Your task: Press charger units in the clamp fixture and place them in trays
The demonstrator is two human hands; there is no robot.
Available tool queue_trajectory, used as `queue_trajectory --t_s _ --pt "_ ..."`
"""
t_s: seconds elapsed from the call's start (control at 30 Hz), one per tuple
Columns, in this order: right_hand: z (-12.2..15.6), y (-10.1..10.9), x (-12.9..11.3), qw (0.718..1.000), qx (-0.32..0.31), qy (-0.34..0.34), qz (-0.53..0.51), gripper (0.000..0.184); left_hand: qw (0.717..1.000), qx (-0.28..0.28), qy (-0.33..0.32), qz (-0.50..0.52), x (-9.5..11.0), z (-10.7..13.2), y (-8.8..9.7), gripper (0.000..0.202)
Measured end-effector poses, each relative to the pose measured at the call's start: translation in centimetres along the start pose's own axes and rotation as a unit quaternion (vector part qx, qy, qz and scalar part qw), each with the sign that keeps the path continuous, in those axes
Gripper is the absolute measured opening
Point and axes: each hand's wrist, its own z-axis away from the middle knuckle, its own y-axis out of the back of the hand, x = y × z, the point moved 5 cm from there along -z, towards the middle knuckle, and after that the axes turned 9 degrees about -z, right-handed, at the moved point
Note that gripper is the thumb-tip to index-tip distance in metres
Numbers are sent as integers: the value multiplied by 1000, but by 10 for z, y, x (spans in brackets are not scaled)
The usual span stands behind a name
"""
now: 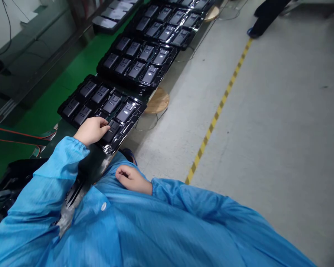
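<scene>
My left hand (pixel 92 130) reaches onto the nearest black plastic tray (pixel 72 99), its fingers curled round a small black device (pixel 113 128) in the tray's near right pocket. Several more of the same black devices fill the tray's other pockets. My right hand (pixel 131 178) rests against my blue smock near my lap, fingers curled loosely inward; nothing shows in it.
More black trays (pixel 136 59) of devices line a green conveyor belt (pixel 44 111) running away to the upper middle. Round wooden stools (pixel 158 101) stand beside the belt. A yellow dashed line (pixel 219 107) crosses the grey floor. Another person's legs (pixel 267 16) stand at the top right.
</scene>
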Motion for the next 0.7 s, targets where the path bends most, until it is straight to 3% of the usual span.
queue_trajectory --t_s 0.2,0.27,0.4,0.5,0.7 --pt "-5 3 12 1000 5 4 21 10 997 -5 -8 -76 6 1 2 28" --pt "-7 5 18 999 15 2 40 8 995 16 -13 -101 13 5 5 30" --pt "-10 7 23 998 20 3 63 7 983 72 -85 -148 34 18 8 42" --pt "-12 6 24 997 12 -3 73 8 975 62 -101 -189 41 23 3 49" --pt "-16 4 27 997 5 -8 80 9 977 30 -84 -196 36 18 -2 50"
